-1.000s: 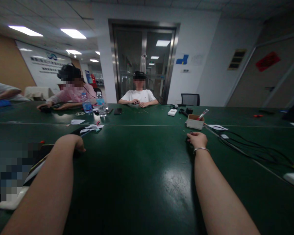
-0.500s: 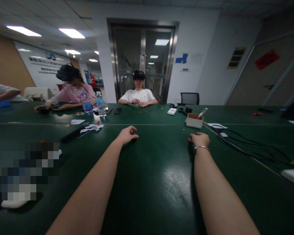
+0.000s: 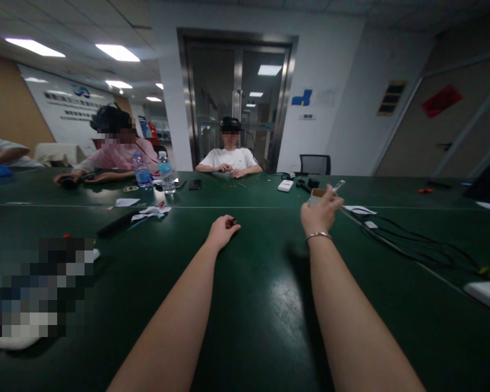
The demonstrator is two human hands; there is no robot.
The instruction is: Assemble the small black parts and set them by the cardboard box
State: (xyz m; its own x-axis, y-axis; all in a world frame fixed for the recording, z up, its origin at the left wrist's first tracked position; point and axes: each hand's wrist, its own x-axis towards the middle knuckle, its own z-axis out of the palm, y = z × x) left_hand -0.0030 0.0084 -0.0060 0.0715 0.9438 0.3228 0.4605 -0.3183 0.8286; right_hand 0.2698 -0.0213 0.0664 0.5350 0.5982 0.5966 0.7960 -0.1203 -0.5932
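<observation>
My left hand [image 3: 224, 231] rests near the middle of the green table [image 3: 253, 283], its fingers closed round a small dark object [image 3: 232, 222]. Raised over the table, my right hand [image 3: 322, 211] wears a silver bangle on its wrist and is in front of a small open box [image 3: 315, 196]. The fingers of that hand are bent near the box's rim; whether they hold anything is too small to tell. A clear, pen-like item [image 3: 340, 185] sticks up beside the fingertips.
Black cables [image 3: 424, 239] and a white device [image 3: 488, 296] lie at the right. Two bottles [image 3: 166, 174], a black umbrella-like item [image 3: 116, 224] and papers [image 3: 126, 202] are at the left. A person in white [image 3: 231, 158] sits opposite; others sit at the left.
My right hand has risen and moved forward to the box, now partly covering it. My left hand has shifted slightly right with the small dark object.
</observation>
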